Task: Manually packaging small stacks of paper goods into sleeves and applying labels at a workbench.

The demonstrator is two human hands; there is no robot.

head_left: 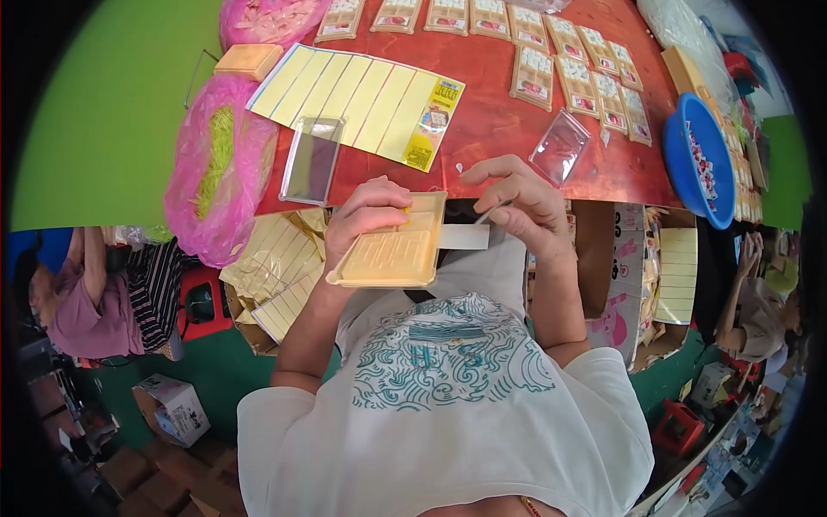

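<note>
My left hand [370,211] grips a beige plastic compartment box [389,250], held tilted over my lap at the table's near edge. To its right, my right hand [521,207] pinches a thin greyish piece [493,208] between thumb and finger; its exact kind is too small to make out. A white paper strip [463,237] shows between the box and that hand; I cannot tell whether either touches it. Two see-through plastic lids lie on the table, one [312,161] beyond my left hand and another [560,148] beyond my right.
A yellow ruled sheet [362,99] lies across the red table [491,121]. Filled boxes [534,77] stand in rows at the back. Pink bags [207,164] lie left, a blue basin [698,164] right. Cartons [603,276] sit below the edge; other people work on both sides.
</note>
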